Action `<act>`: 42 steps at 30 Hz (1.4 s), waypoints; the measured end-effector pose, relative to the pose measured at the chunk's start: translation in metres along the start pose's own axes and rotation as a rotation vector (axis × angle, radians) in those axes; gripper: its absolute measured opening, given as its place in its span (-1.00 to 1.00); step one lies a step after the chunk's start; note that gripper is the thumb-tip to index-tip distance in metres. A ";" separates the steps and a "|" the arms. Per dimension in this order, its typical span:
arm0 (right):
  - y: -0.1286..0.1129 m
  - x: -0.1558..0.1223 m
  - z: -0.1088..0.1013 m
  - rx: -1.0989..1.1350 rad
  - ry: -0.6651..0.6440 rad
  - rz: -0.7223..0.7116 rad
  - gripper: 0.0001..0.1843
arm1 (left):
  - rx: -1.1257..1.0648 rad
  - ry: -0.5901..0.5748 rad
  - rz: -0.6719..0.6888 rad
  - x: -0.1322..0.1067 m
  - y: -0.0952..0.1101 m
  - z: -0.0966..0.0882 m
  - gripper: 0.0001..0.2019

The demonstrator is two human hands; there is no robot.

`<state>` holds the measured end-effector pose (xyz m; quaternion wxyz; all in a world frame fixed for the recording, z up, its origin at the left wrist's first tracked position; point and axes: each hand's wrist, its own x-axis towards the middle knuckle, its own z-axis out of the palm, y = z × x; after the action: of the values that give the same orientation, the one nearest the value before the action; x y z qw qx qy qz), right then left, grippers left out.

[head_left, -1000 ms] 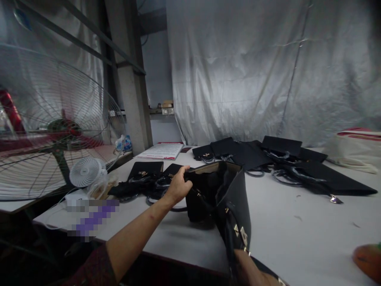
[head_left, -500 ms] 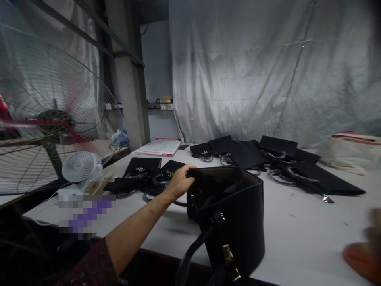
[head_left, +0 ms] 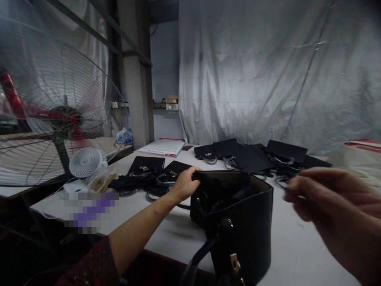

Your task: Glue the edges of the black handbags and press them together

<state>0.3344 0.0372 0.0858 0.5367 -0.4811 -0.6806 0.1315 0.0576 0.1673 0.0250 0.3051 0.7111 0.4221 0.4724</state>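
Note:
A black handbag (head_left: 242, 226) with gold-coloured hardware stands at the table's near edge, its top gaping so that the dark inside shows. My left hand (head_left: 186, 184) pinches the upper rim on its far left side, thumb inside. One wrapped handle (head_left: 199, 254) hangs down in front. To the right of the bag, apart from it, my right hand (head_left: 330, 206) is raised with thumb and forefinger pressed together. Something small and dark may be between those fingertips, but blur hides what it is.
Several black handbags (head_left: 253, 159) lie flat across the back of the white table (head_left: 297, 254), with more (head_left: 145, 165) behind my left hand. A small white fan (head_left: 86, 162) and a large caged fan (head_left: 65, 115) stand left. A printed sheet (head_left: 162, 147) lies behind.
My right hand has come up from the lower right edge, beside an orange thing, towards the bag. My left hand keeps its hold on the rim. The view has shifted slightly.

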 end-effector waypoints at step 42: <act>-0.007 0.083 0.107 -1.140 -0.422 -0.150 -0.73 | -0.197 -0.043 -0.059 -0.007 0.001 0.002 -0.66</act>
<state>0.2426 0.1361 0.0990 0.0563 -0.6070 -0.7673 -0.1991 0.0584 0.1608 0.0221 0.3964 0.6749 0.3877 0.4869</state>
